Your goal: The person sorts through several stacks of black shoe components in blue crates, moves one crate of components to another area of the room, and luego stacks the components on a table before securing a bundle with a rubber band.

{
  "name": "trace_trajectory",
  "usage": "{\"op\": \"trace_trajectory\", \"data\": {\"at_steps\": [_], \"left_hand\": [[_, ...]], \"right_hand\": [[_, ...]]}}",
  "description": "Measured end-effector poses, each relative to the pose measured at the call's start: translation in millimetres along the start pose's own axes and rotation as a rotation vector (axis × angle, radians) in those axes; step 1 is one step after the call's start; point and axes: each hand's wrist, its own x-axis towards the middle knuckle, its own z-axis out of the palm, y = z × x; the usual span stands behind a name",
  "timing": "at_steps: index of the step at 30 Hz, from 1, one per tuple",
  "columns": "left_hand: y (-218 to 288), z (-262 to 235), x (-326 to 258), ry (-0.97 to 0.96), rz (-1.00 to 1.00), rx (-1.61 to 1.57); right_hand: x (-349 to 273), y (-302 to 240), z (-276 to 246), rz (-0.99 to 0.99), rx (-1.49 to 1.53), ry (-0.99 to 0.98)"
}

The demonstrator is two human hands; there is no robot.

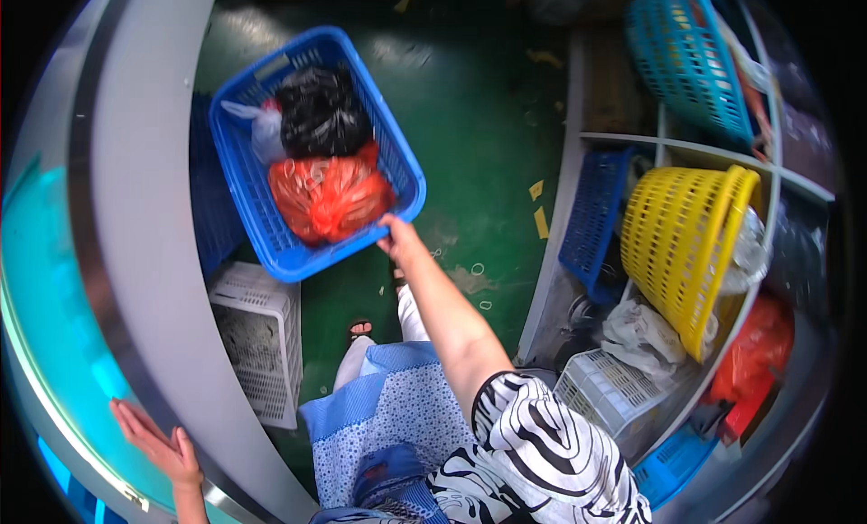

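Note:
My right hand [397, 240] is closed on the near rim of a blue plastic basket [406, 188], with my arm stretched forward. Inside the basket lie a knotted red plastic bag [316, 194], a black plastic bag [325, 118] and a whitish translucent bag [267, 131]; what the bags contain is hidden. At the lower left my left hand [161, 447] is open, fingers stretched out, by the metal edge of the teal worktop [54, 280]. It holds nothing.
A white crate [257, 339] stands on the green floor [479, 145] below the left counter. To the right, shelves hold a yellow basket [677, 235], a teal basket [691, 64], a dark blue basket [593, 217] and a white crate [614, 389]. A red bag [754, 348] lies beyond them.

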Motion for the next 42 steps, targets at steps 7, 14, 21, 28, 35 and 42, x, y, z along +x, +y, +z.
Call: {"op": "trace_trajectory", "data": {"at_steps": [7,14,21,28,35,42], "left_hand": [[18,-22,-3,0.156,0.216,0.264],[51,-40,-23,0.144,0.128,0.314],[48,-33,-24,0.147,0.081,0.273],[41,-22,-26,0.141,0.061,0.305],[71,-36,-13,-0.239,-0.034,0.527],[40,-20,-12,-0.344,-0.066,0.633]], "right_hand": [[-137,32,-32,-0.227,0.242,-0.225],[-205,155,-153,-0.214,0.471,-0.028],[-301,240,-271,-0.149,0.512,0.271],[-381,365,-365,-0.160,0.837,0.454],[-455,491,-404,-0.259,1.049,0.354],[-488,592,-392,-0.901,0.035,0.491]]}}
